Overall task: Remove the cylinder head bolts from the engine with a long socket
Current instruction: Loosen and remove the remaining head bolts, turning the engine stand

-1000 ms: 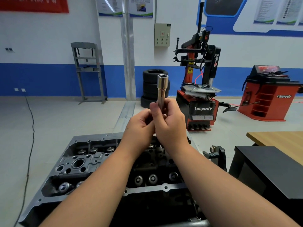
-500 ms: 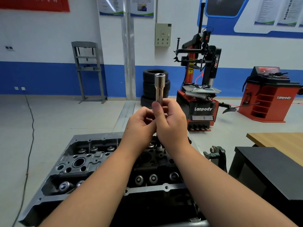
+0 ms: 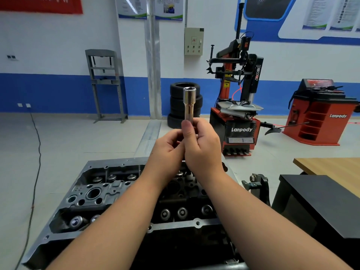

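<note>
A shiny long socket (image 3: 189, 103) stands upright above the engine, open end up. My right hand (image 3: 202, 145) grips its lower part, thumb against the shaft. My left hand (image 3: 167, 151) is curled against the right one at the socket's hidden bottom end; what its fingers hold is hidden. Below both hands lies the grey cylinder head (image 3: 93, 197), with valve springs and bolt holes showing. My forearms cover its middle.
A black stand part (image 3: 255, 184) sits at the head's right edge. A black table (image 3: 321, 201) and a wooden tabletop (image 3: 335, 166) are at the right. Stacked tyres (image 3: 175, 102), a tyre changer (image 3: 237, 106), a red balancer (image 3: 319, 114) and a grey press frame (image 3: 105, 82) stand behind.
The socket has shifted slightly left and my right thumb has slid a little higher on it. Both hands stay together above the cylinder head.
</note>
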`<state>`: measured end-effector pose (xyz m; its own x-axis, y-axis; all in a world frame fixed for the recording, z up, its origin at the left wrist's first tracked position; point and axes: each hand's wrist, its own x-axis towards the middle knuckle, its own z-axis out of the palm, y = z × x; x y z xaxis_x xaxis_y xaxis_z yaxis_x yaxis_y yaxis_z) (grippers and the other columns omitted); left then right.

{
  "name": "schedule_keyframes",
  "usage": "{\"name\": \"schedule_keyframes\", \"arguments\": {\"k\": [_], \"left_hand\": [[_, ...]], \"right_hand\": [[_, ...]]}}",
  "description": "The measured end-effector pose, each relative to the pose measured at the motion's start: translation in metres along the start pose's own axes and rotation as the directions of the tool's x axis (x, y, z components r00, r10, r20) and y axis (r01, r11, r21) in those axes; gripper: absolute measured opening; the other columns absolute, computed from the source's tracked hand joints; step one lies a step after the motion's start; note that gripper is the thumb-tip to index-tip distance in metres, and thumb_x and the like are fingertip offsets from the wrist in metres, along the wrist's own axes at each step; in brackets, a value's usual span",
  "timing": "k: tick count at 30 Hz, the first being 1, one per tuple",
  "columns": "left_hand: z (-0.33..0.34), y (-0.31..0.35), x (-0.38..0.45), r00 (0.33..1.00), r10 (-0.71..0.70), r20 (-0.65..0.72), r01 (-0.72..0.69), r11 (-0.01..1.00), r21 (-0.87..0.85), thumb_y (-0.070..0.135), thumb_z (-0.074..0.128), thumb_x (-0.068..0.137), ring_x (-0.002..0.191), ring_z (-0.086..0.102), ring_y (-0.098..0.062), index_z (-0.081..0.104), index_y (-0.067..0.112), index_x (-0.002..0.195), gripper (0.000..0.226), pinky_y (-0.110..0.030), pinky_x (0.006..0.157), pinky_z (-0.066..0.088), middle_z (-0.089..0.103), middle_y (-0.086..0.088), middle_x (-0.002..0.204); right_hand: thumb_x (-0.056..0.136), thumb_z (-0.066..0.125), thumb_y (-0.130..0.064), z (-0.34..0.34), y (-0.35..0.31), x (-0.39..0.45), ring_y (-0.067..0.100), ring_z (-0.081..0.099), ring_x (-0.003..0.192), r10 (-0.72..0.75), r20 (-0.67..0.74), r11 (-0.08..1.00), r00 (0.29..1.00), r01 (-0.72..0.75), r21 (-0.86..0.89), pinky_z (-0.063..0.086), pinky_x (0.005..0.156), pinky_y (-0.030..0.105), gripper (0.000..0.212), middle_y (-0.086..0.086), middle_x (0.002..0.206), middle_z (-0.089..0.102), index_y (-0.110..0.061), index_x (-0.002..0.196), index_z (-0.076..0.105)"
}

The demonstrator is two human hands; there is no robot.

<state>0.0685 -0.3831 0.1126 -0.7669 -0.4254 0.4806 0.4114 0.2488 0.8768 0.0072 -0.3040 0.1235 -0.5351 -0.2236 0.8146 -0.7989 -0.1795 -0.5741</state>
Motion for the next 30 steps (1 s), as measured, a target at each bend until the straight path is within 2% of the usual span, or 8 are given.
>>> {"name": "schedule_keyframes", "arguments": {"k": [3, 7, 11, 15, 20, 24, 26, 30], "left_hand": [[0.0032, 0.0027, -0.0029, 0.998, -0.02, 0.064, 0.021, 1.0, -0.018, 0.042, 0.052, 0.108, 0.074, 0.068, -0.007, 0.075, 0.035, 0.102, 0.026, -0.022, 0.061, 0.052, 0.075, 0.007, 0.083], [0.0016, 0.0039, -0.0023, 0.995, -0.032, 0.096, 0.035, 0.999, -0.024, 0.043, 0.056, 0.104, 0.082, 0.072, -0.023, 0.077, 0.038, 0.105, 0.022, -0.047, 0.069, 0.059, 0.078, -0.004, 0.093], [0.0006, 0.0027, 0.0, 0.999, -0.033, 0.032, 0.034, 0.998, -0.048, 0.029, 0.066, 0.101, 0.079, 0.075, -0.017, 0.078, 0.027, 0.103, 0.013, -0.027, 0.064, 0.058, 0.079, -0.004, 0.094], [-0.0001, 0.0, 0.0008, 1.0, -0.016, -0.003, 0.016, 0.998, -0.063, 0.027, 0.066, 0.101, 0.078, 0.075, -0.011, 0.078, 0.027, 0.096, 0.013, -0.021, 0.063, 0.056, 0.079, 0.0, 0.089], [0.0019, 0.0026, -0.0024, 0.994, -0.026, 0.105, 0.029, 0.999, -0.023, 0.047, 0.05, 0.106, 0.08, 0.071, -0.01, 0.077, 0.036, 0.103, 0.029, -0.027, 0.067, 0.057, 0.077, 0.005, 0.088], [0.0012, 0.0018, 0.0001, 0.998, 0.019, 0.068, -0.02, 1.0, 0.016, 0.049, 0.058, 0.098, 0.092, 0.076, -0.023, 0.077, 0.04, 0.103, 0.021, -0.047, 0.077, 0.065, 0.079, 0.0, 0.097], [0.0008, 0.0001, 0.001, 0.999, 0.023, 0.039, -0.023, 1.0, 0.019, 0.044, 0.064, 0.095, 0.09, 0.076, -0.02, 0.077, 0.038, 0.098, 0.014, -0.043, 0.076, 0.065, 0.079, 0.001, 0.095], [-0.0018, -0.0051, 0.0028, 0.998, 0.041, -0.043, -0.039, 0.999, 0.033, 0.031, 0.07, 0.097, 0.076, 0.073, -0.014, 0.073, 0.027, 0.09, 0.009, -0.031, 0.064, 0.061, 0.076, 0.0, 0.085]], "right_hand": [[0.101, 0.045, -0.031, -0.0006, 0.0006, 0.0011, 0.006, 0.059, 0.087, 0.039, 0.011, 0.999, 0.999, -0.039, 0.008, 0.041, 0.073, 0.008, 0.025, -0.011, 0.087, 0.061, -0.015, 0.099, 0.064], [0.099, 0.056, -0.035, -0.0063, -0.0023, 0.0019, 0.001, 0.061, 0.08, 0.043, 0.006, 0.999, 0.999, -0.043, 0.034, 0.044, 0.07, 0.009, 0.01, -0.013, 0.086, 0.062, -0.025, 0.102, 0.056], [0.098, 0.058, -0.034, -0.0077, -0.0024, 0.0022, 0.008, 0.062, 0.075, 0.022, 0.005, 0.999, 1.0, -0.022, 0.025, 0.046, 0.066, 0.013, 0.008, -0.005, 0.081, 0.063, -0.028, 0.093, 0.055], [0.101, 0.049, -0.031, -0.0025, -0.0013, 0.0012, 0.006, 0.061, 0.083, 0.017, 0.037, 0.999, 0.999, -0.019, 0.028, 0.043, 0.07, 0.009, 0.013, -0.008, 0.085, 0.064, -0.026, 0.094, 0.059], [0.101, 0.045, -0.034, -0.0034, 0.0012, 0.0023, 0.004, 0.061, 0.086, 0.052, 0.016, 0.997, 0.998, -0.053, 0.048, 0.043, 0.071, 0.008, 0.022, -0.004, 0.089, 0.068, -0.021, 0.098, 0.062], [0.098, 0.056, -0.038, -0.0062, -0.0007, 0.0029, 0.001, 0.062, 0.078, 0.063, 0.014, 0.994, 0.998, -0.064, 0.087, 0.044, 0.067, 0.009, 0.013, -0.012, 0.082, 0.064, -0.025, 0.097, 0.059], [0.097, 0.06, -0.036, -0.0075, -0.0014, 0.0033, -0.002, 0.06, 0.073, 0.047, 0.01, 0.995, 0.999, -0.048, 0.083, 0.043, 0.065, 0.008, 0.009, -0.013, 0.077, 0.061, -0.03, 0.091, 0.056], [0.1, 0.05, -0.034, -0.0056, -0.001, 0.0027, 0.006, 0.063, 0.076, 0.024, 0.055, 0.998, 0.998, -0.027, 0.056, 0.045, 0.064, 0.011, 0.016, -0.006, 0.08, 0.066, -0.035, 0.086, 0.055]]}}
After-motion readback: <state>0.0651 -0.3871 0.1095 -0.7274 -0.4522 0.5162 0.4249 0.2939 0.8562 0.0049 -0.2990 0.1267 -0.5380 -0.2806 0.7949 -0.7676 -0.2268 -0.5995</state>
